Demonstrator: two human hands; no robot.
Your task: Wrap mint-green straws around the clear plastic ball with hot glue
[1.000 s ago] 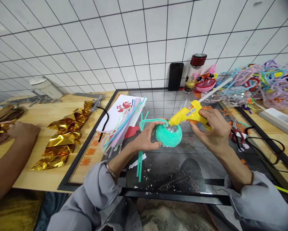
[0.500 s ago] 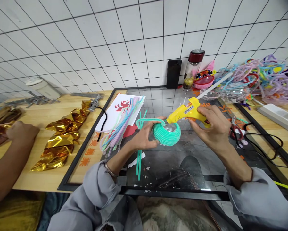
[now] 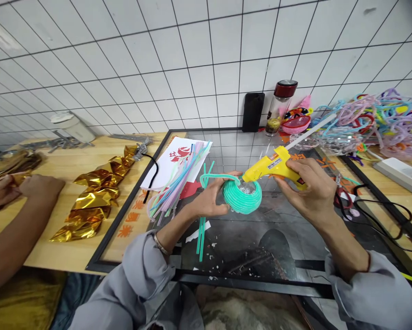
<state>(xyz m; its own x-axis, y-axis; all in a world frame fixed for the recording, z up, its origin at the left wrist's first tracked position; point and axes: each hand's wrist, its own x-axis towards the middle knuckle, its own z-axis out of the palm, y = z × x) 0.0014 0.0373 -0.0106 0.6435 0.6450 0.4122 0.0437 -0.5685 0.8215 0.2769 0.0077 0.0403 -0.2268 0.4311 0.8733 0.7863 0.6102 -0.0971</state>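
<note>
My left hand (image 3: 212, 198) grips the left side of a round bowl wrapped in green pipe cleaner (image 3: 243, 199), its clear inside showing through the top opening. A loose length of the green pipe cleaner bends out leftward over my fingers. In my right hand (image 3: 312, 185) is a yellow glue gun (image 3: 269, 166) with a long white glue stick out of its back. Its nozzle points down-left at the bowl's rim, close to where the loose strand meets the coil. Straight green pipe cleaners (image 3: 201, 238) lie beneath my left wrist.
Pastel pipe cleaners (image 3: 178, 178) rest on white paper (image 3: 159, 169). Behind stand a phone (image 3: 253, 112) and a glass bottle (image 3: 277, 110). A tangled pipe-cleaner heap (image 3: 374, 119), scissors (image 3: 343, 199) and a white power strip (image 3: 401, 176) lie right. Another person's hands (image 3: 37, 190) work beside gold foil (image 3: 96, 199).
The whole view has shifted slightly, with everything a little lower and to the right. Both hands keep their holds, and the nozzle stays at the bowl's rim.
</note>
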